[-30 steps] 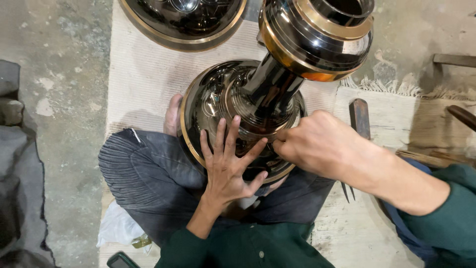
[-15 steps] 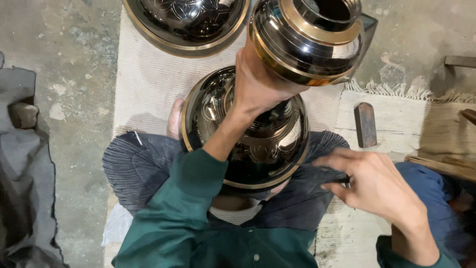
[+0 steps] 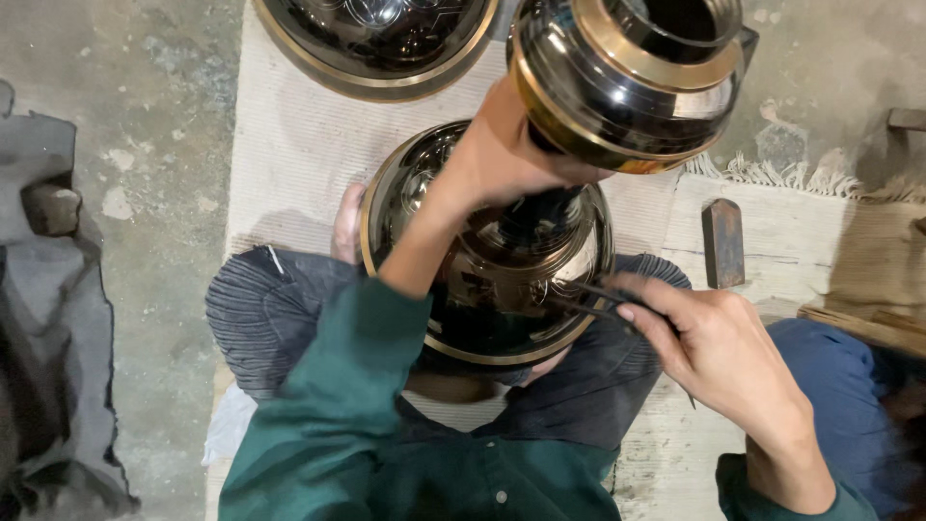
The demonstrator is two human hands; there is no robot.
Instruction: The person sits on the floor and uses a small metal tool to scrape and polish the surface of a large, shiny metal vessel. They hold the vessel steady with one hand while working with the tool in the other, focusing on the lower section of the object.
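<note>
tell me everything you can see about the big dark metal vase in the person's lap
The vase looks like polished dark metal with gold-coloured bands and faint engraved patterns on its round base. A narrow neck rises to a wide, banded, open top close to the camera. It stands upright between the person's crossed legs on a pale mat. The left hand grips the neck under the top. The right hand holds a thin dark tool whose tip meets the base.
</note>
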